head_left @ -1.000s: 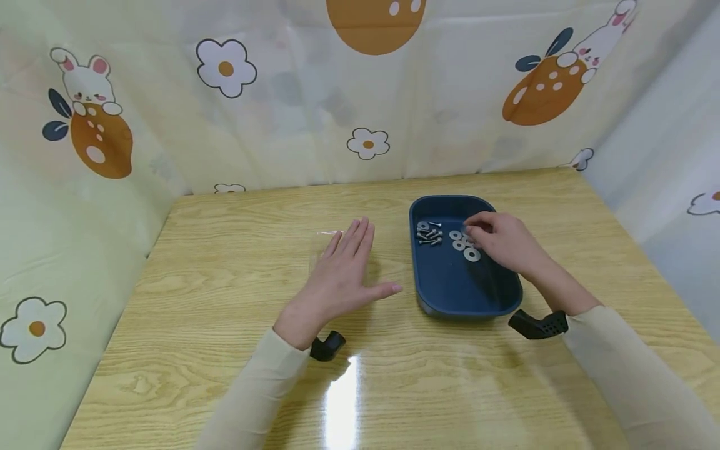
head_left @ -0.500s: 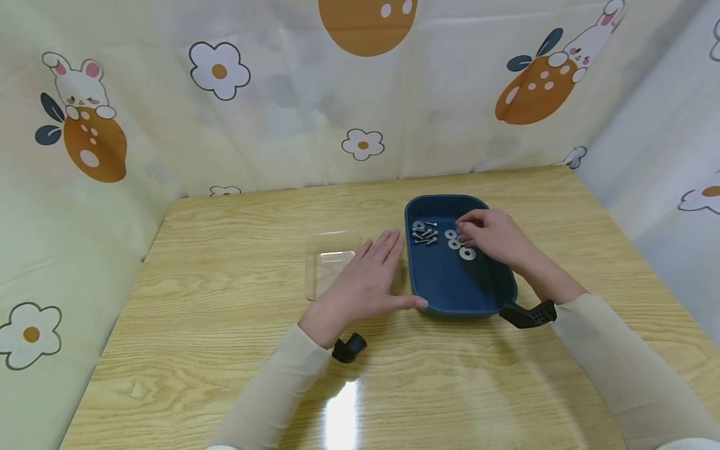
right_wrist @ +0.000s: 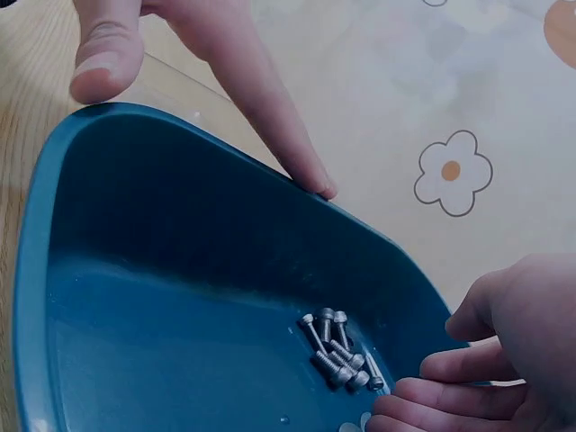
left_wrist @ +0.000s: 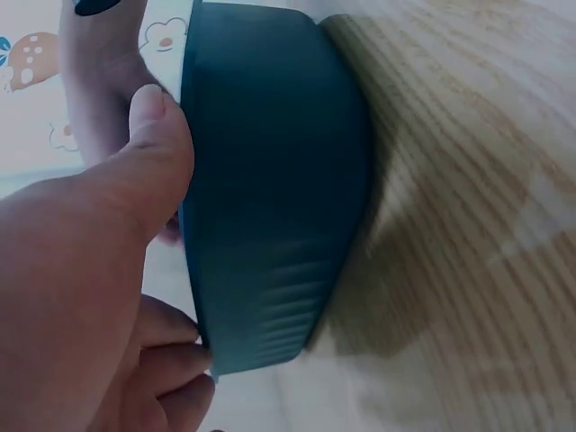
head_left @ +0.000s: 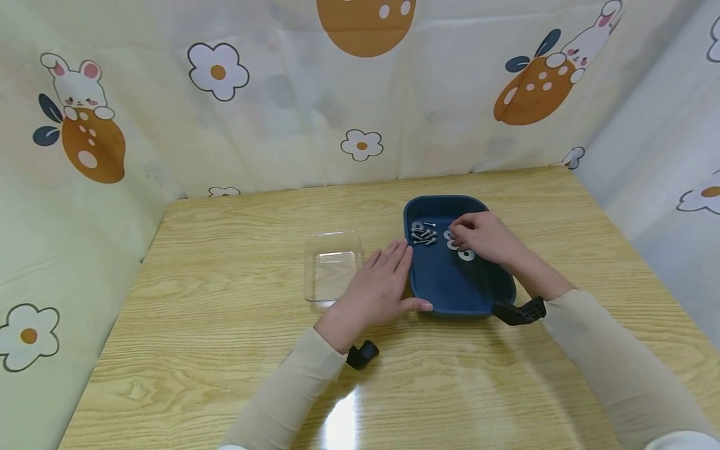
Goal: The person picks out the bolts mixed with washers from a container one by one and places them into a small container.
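Note:
The left hand (head_left: 378,292) rests its straight fingers along the near left side of a dark blue tray (head_left: 450,287), its thumb spread beside the front corner. In the left wrist view, thumb and fingertips touch the tray's rim. My right hand (head_left: 485,237) reaches into the tray, fingers bent down over flat metal washers (head_left: 466,255). In the right wrist view its thumb and fingers stand apart, fingertips near the washers; nothing shows gripped, though the tips partly hide them. Several bolts (right_wrist: 340,353) lie heaped at the tray's left, with one washer (head_left: 417,226) beside them.
A clear plastic box (head_left: 333,267) stands on the wooden table (head_left: 214,300), left of the tray and close to the left hand. A patterned curtain (head_left: 292,112) closes off the back and sides. Each wrist carries a black mount (head_left: 362,355).
The left hand has moved right, from over the clear box to the tray's side, uncovering the box. The right hand has shifted slightly left over the washers.

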Demonstrator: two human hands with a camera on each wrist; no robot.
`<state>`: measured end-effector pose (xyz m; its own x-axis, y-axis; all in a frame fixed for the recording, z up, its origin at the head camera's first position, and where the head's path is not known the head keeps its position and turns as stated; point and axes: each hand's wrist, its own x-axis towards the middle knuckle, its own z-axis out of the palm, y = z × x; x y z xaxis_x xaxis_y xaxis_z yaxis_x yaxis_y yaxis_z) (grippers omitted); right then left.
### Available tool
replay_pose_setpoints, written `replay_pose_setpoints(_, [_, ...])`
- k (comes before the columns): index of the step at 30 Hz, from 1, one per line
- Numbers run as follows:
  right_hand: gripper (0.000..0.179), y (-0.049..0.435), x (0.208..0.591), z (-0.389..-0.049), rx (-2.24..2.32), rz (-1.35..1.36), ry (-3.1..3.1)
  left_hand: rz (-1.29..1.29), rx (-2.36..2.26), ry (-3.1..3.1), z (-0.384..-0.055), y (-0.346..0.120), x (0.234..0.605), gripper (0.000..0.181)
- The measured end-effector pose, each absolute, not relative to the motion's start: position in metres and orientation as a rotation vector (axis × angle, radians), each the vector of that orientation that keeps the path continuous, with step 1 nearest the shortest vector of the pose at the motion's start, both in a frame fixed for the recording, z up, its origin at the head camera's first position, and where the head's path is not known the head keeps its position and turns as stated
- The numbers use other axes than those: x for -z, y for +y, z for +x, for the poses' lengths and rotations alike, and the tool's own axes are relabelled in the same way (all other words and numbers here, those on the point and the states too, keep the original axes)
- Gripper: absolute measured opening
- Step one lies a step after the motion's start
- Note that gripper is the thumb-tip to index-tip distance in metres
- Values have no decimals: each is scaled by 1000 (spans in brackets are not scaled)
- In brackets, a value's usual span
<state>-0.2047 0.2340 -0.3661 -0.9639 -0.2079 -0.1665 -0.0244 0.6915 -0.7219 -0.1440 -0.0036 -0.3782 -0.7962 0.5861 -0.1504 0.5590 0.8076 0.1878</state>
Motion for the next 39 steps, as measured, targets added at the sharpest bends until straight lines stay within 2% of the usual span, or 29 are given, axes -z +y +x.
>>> replay_pose_setpoints(39, [40, 231, 382, -224, 1289, -64, 2457, 854, -160, 2852, -136, 6, 383, 107])
